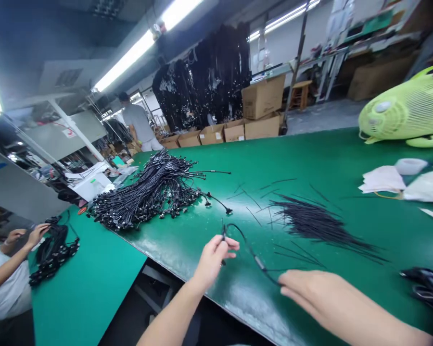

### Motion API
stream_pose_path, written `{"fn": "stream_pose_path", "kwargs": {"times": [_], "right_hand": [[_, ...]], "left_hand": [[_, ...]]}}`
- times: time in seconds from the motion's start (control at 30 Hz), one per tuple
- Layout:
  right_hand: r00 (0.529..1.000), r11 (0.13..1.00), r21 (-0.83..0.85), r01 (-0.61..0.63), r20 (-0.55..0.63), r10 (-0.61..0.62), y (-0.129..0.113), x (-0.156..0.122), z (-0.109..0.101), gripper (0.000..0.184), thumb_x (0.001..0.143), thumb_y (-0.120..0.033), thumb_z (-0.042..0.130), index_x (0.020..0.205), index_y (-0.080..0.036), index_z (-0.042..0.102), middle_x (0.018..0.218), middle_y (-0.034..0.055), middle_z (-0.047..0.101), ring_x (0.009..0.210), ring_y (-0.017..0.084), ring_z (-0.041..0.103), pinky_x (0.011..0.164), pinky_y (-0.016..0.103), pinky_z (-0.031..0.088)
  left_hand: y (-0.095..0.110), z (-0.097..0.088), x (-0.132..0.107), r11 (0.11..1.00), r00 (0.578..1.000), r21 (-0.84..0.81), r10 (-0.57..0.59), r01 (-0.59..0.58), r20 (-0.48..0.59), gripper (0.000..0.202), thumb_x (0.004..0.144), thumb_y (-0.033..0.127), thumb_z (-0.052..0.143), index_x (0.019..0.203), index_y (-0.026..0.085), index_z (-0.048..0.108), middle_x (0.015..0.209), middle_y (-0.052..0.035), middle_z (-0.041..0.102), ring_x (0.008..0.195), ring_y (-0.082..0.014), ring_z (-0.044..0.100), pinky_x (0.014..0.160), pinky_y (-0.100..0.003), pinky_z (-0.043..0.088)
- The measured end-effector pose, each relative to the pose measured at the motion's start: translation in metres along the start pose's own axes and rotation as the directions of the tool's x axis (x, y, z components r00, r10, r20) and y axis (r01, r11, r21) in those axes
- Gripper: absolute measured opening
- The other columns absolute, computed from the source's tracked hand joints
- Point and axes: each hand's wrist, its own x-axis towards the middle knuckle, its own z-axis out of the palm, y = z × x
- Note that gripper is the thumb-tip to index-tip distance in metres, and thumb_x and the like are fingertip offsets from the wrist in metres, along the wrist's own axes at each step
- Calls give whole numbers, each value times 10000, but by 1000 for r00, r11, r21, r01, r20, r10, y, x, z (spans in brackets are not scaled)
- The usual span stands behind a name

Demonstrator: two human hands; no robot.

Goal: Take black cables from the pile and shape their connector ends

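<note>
Hands apart, one black cable (258, 259) strung between them. Left hand (212, 262) pinched its connector end; right hand (319, 300) held the far length at the fingertips. Both were above the green desk (216, 144), a tangled cable heap (144, 192) ahead, loose thin black wires (317, 226) to the right.

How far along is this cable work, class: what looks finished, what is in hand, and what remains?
Finished, it seems: a large heap of black connector cables on the green mat. In hand: one cable, pinched by the left hand, its far end reaching the right hand. Remaining, probably: a pile of thin black strands without visible connectors.
</note>
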Motion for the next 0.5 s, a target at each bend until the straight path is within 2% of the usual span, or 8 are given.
{"fn": "stream_pose_path", "kwargs": {"times": [0.07, 0.1, 0.17, 0.23, 0.3, 0.37, 0.43, 0.5], "right_hand": [[982, 988, 156, -3, 187, -27, -13, 8, -6, 255, 909, -186, 467, 700, -220, 610, 665, -24, 652, 587, 133, 620, 544, 249, 376], [978, 977, 211, -35, 209, -10, -17, 13, -11, 261, 920, -184, 449, 722, -212, 617, 699, -8, 658, 628, 143, 626, 576, 251, 384], [983, 940, 315, -135, 165, 85, -19, 22, -18, 278, 938, -209, 421, 760, -198, 634, 752, 18, 661, 700, 153, 620, 649, 261, 401], [980, 858, 474, -197, 107, 166, -13, 28, -18, 236, 923, -268, 466, 788, -189, 642, 774, 24, 647, 732, 150, 595, 698, 268, 414], [961, 730, 650, -211, 3, 275, -4, 30, -10, 208, 844, -371, 598, 928, -186, 643, 902, 40, 638, 822, 158, 582, 757, 277, 435], [916, 583, 792, -181, -80, 393, 3, 28, 7, 448, 755, -476, 685, 1083, -187, 592, 1058, 69, 600, 948, 178, 564, 817, 296, 450], [894, 415, 887, -203, -5, 448, 5, 24, 28, 496, 767, -570, 643, 1054, -173, 567, 975, 65, 606, 880, 170, 581, 748, 290, 468], [864, 244, 930, -276, 128, 488, 2, 22, 47, 460, 828, -623, 531, 859, -165, 553, 662, -11, 541, 591, 116, 524, 562, 238, 415]], "left_hand": [[-3, 14, -10, 968, 980, 233, 43, -88, 192, 323, 919, 446, 517, 897, 151, 647, 1068, -109, 677, 1033, -203, 603, 928, -316, 429], [-4, 20, -16, 946, 957, 306, 20, -112, 289, 330, 935, 442, 484, 897, 156, 646, 1045, -99, 685, 1015, -195, 601, 936, -313, 413], [-9, 26, -27, 932, 912, 346, -48, -105, 406, 343, 945, 456, 461, 892, 161, 628, 873, -65, 685, 854, -162, 603, 856, -294, 421], [-17, 26, -32, 975, 905, 224, -79, -18, 418, 356, 911, 506, 514, 856, 161, 584, 633, 4, 578, 627, -114, 521, 699, -258, 409], [-27, 24, -28, 992, 908, -28, -103, 125, 406, 395, 856, 562, 577, 837, 168, 541, 521, 65, 418, 493, -79, 387, 565, -232, 343], [-36, 24, -20, 943, 912, -245, -118, 227, 393, 406, 809, 558, 643, 821, 167, 535, 513, 75, 370, 460, -67, 348, 524, -227, 311], [-41, 29, -13, 881, 910, -373, -135, 292, 393, 388, 780, 518, 695, 794, 157, 555, 526, 56, 409, 470, -73, 396, 540, -235, 355], [-42, 35, -10, 816, 907, -457, -181, 355, 381, 343, 772, 455, 725, 747, 150, 571, 525, 44, 435, 492, -83, 447, 632, -269, 453]]}}
